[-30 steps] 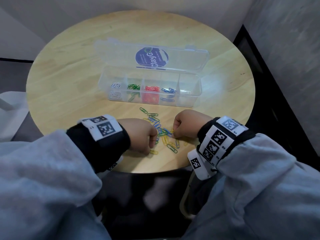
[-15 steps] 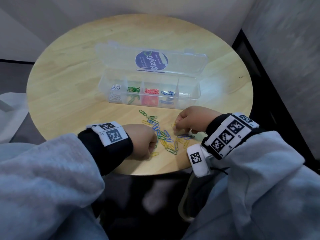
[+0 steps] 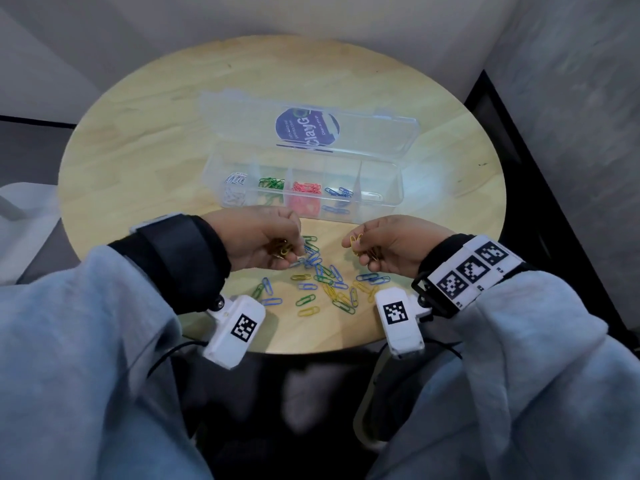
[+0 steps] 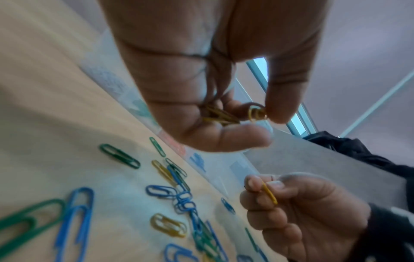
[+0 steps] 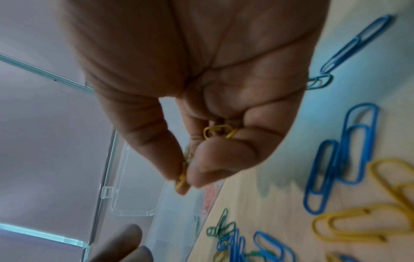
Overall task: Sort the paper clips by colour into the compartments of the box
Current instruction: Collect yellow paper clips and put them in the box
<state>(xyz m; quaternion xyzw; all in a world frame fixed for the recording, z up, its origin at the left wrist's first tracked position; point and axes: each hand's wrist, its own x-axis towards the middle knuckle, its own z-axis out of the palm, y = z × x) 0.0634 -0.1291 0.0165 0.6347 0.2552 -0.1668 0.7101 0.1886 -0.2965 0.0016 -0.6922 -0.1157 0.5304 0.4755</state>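
Note:
A clear box (image 3: 398,183) lies open mid-table, with white, green, red and blue clips in separate compartments and one pale clip in the rightmost. Loose blue, green and yellow paper clips (image 3: 325,282) are scattered in front of it. Above the pile, my left hand (image 3: 294,251) is curled round several yellow clips (image 4: 221,117), one pinched at the fingertips (image 4: 256,113). My right hand (image 3: 353,247) pinches a yellow clip (image 5: 182,175) between thumb and forefinger and keeps more yellow clips (image 5: 219,132) in its palm.
The box lid (image 3: 381,133) lies flat behind the box, with a purple label on it. The round wooden table (image 3: 138,161) ends close to my body. A grey wall stands at the right and a dark gap beside the table.
Both hands have lifted off the pile and turned palm-inward, each with yellow clips. The right hand has drawn back to the right, and clips once under the hands now show.

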